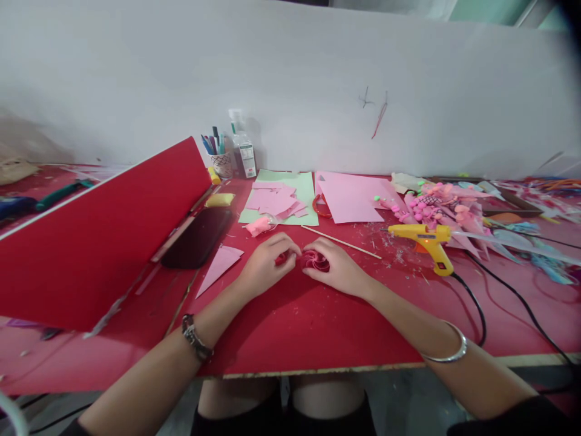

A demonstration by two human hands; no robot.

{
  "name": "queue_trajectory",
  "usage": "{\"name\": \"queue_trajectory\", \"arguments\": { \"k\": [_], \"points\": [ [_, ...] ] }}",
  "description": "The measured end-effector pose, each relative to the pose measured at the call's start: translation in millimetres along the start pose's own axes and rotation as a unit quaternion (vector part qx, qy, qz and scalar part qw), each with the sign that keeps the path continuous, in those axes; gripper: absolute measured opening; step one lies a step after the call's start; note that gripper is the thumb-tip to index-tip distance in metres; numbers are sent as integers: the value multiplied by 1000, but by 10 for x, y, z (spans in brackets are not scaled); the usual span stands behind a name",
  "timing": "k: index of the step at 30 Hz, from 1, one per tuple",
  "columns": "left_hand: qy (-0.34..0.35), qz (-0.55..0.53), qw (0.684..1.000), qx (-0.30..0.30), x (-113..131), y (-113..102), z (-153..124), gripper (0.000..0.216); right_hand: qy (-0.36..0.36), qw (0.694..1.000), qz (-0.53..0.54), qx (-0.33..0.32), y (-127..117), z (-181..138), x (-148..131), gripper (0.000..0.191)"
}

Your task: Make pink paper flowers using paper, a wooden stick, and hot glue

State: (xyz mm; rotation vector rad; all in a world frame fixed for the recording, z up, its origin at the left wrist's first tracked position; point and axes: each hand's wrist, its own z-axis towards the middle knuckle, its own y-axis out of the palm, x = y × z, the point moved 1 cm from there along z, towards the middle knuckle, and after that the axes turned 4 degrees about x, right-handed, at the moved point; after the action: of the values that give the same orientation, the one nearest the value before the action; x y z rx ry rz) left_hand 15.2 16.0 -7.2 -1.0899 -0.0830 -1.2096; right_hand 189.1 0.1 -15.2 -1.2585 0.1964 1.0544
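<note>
My right hand [342, 269] curls around a dark red coil [315, 260], wound in loops like a swirl; its material is too blurred to tell. Close beside it, my left hand [267, 263] has its thumb and fingers bent together around a small red piece [281, 258]. Whether this piece joins the coil cannot be made out. Both hands are low over the red tabletop [290, 333], fingertips almost meeting. Just beyond them lies a thin wooden stick [342, 242], with a small pink packet [260, 226] behind my left hand.
A yellow glue gun [426, 239] with a black cord lies right, before a pile of pink cones [454, 206]. Pink sheets [351, 197] and a green sheet [306, 180] lie at the back. A red board [118, 224] leans left, beside a dark phone-like slab [197, 239].
</note>
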Motion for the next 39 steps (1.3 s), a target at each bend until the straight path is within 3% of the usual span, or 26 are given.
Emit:
{"name": "queue_trajectory", "arguments": {
  "k": [6,19,30,39],
  "points": [
    [-9,-18,999,36,-32,-2,-5,12,8,1000,0,-5,-17,2,4,22],
    [-44,-20,998,36,8,-34,-13,12,25,999,21,-10,-30,-5,-2,26],
    [-100,-50,994,4,11,-22,-8,22,25,999,24,-19,-44,-3,-6,24],
    [-99,-5,995,-17,-32,-16,-15,13,24,999,24,-25,-45,-1,-13,24]
  ]
}}
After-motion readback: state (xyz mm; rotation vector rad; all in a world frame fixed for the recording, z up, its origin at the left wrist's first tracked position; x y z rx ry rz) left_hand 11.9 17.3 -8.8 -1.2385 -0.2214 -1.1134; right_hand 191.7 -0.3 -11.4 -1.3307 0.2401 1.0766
